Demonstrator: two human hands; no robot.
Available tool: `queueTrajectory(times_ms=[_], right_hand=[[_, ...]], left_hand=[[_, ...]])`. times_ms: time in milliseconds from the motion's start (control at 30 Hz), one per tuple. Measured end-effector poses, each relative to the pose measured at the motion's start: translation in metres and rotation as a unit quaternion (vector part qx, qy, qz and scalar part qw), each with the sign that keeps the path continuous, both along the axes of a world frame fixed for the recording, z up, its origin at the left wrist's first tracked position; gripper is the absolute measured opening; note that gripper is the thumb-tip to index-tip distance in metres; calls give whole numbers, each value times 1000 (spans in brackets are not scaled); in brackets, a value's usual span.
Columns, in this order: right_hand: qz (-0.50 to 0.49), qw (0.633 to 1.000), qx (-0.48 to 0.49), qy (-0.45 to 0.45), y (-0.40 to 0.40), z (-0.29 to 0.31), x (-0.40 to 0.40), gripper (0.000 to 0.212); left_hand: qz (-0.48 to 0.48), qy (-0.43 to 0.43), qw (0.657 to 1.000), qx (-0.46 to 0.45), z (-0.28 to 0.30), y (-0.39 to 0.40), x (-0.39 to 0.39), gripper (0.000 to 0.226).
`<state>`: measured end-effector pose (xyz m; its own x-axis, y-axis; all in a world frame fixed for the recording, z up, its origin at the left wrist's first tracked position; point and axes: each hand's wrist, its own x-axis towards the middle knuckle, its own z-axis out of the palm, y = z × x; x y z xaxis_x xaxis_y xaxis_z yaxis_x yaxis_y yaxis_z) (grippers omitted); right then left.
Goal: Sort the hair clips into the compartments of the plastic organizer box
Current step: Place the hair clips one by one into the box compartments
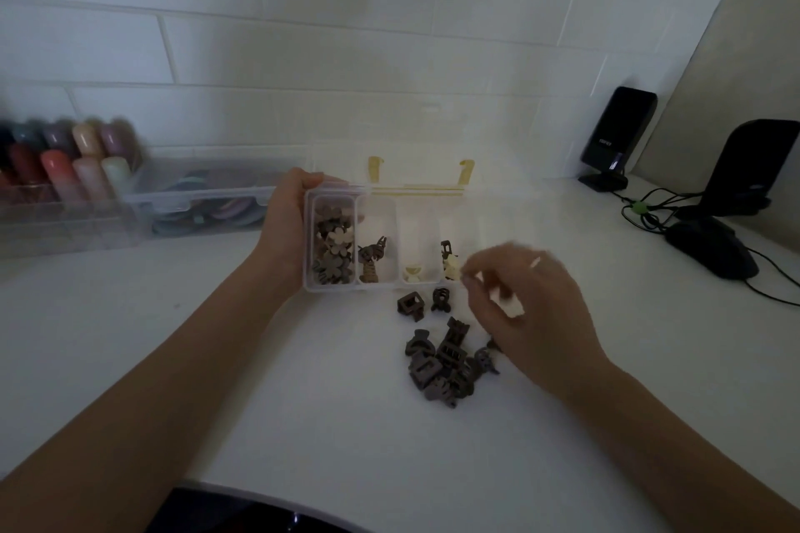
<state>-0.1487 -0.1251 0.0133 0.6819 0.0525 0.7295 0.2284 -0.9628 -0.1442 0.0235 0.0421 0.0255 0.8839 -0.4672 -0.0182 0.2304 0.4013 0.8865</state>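
One organizer box (353,288) with four visible compartments; two loose dark clips (409,306) near it, a heap (446,364) too tangled to count; two speakers (614,138).

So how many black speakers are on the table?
2. One speaker stands by the wall at the back right. The other speaker is nearer, at the right edge, partly cut off. More may sit out of view.

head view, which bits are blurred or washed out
Head view: the right hand is smeared by motion blur, the colored bottles at far left also blur; the organizer box washes out to pale glare on its right side; the scene is dim, wall lines bow from the wide lens.
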Motion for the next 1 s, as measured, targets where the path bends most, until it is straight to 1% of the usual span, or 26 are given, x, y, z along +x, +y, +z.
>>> queueTrajectory(times_ms=[33,100,167,233,300,367,433,500,667,867,1000], right_hand=[[16,999,-17,41,1,-1,-2,15],[30,992,-63,107,2,-4,-3,24],[39,987,-98,120,3,-6,1,29],[34,985,-125,112,6,-2,6,28],[21,981,-152,118,12,0,7,37],[8,968,-170,185,19,6,7,49],[-12,959,-151,241,22,12,5,52],[-45,949,-160,267,23,14,3,50],[-54,959,-153,232,29,10,2,32],[-61,974,-111,189,32,9,-1,25],[-40,980,-107,163,28,9,-4,18]], left_hand=[[1,0,1000,3,0,0,0,30],[-5,2,1000,-4,0,0,0,28],[-11,3,1000,-14,0,0,-1,27],[-14,-1,1000,-19,0,0,-1,26],[-14,-4,1000,-23,0,0,-1,25],[-13,0,999,-30,0,0,-1,28],[-9,1,999,-33,0,0,-2,26],[-8,-2,1000,-31,1,-1,-3,23],[-6,2,999,-32,1,0,-3,23],[-15,-3,999,-29,2,-1,-5,21],[-10,1,1000,-28,2,0,-4,24]])
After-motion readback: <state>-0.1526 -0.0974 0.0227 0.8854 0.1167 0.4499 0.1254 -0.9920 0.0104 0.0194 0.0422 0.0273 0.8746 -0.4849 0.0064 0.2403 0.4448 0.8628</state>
